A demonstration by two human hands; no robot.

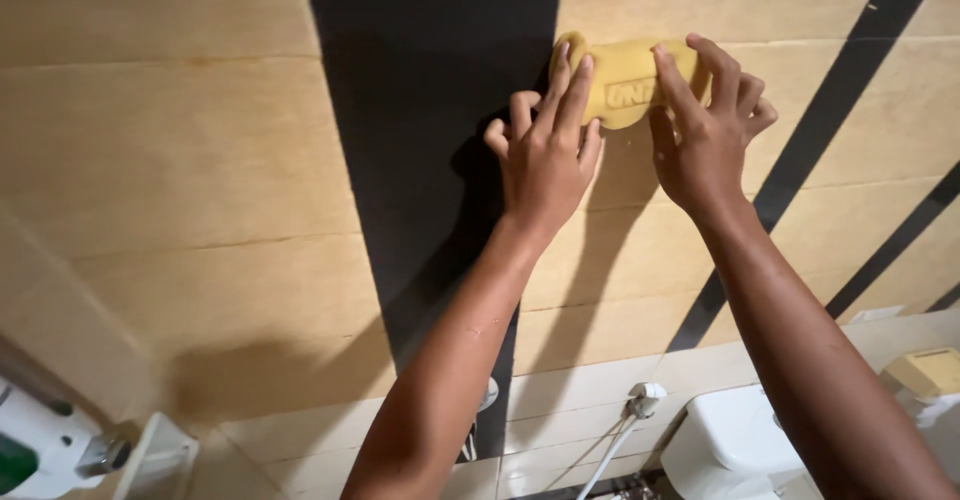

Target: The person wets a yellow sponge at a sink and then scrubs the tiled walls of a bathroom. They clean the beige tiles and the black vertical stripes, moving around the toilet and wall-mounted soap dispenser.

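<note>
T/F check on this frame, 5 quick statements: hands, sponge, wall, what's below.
1. Both hands press a yellow sponge against the wall. True: the left hand and the right hand each have fingers on it.
2. The sponge lies wholly on the black stripe. False: it sits mostly on beige tile, only its left end at the stripe's edge.
3. A white toilet tank shows at lower right. True.
4. The right hand holds a spray bottle. False: it touches only the sponge.
5. The wall is plain white all over. False: it is beige tile with black stripes, and white tile only low down.
</note>
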